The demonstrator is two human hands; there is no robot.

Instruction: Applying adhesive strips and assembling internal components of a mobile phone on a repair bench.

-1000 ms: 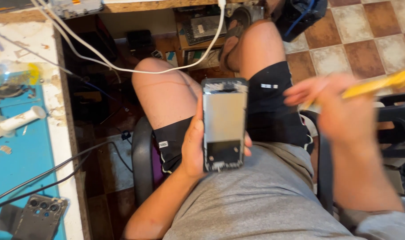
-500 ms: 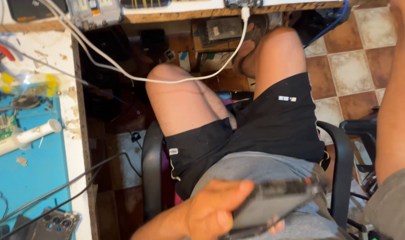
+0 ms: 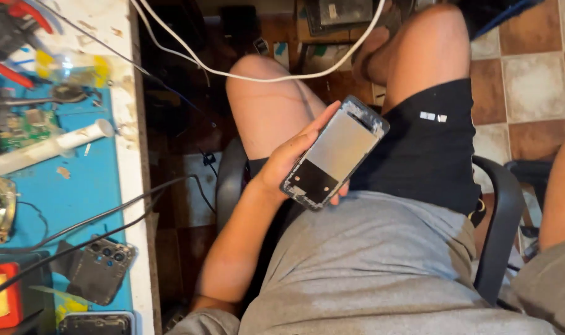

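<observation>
The person sits in a black armchair [image 3: 499, 205], grey shirt and black shorts filling the lower middle of the view, bare knees pointing toward the top edge over a brown-and-cream tiled floor [image 3: 530, 80]. Along the left edge runs a workbench [image 3: 124, 124] with a white, worn rim and a blue mat [image 3: 78, 205] on top; a white cable [image 3: 264, 75] droops from the bench's far end across the gap above the knees. The left hand [image 3: 288, 164] is clamped around an opened phone body [image 3: 335, 152], fingers behind it and thumb along its near long side, holding it tilted over the lap, well clear of the bench, with the bare metal inner plate facing up and a dark patch at its lower end. Only the right forearm shows, at the right edge; its hand is out of view, so its state cannot be told. On the mat lie a white tube [image 3: 53, 146] near the far end, a small green circuit board [image 3: 22, 124] beside it, and a dark phone back cover with camera holes [image 3: 102, 270] at the near edge of the bench. The step in hand looks like an inspection of the stripped phone between working passes; the next move probably calls for a steady grip and a tool brought to the frame.
</observation>
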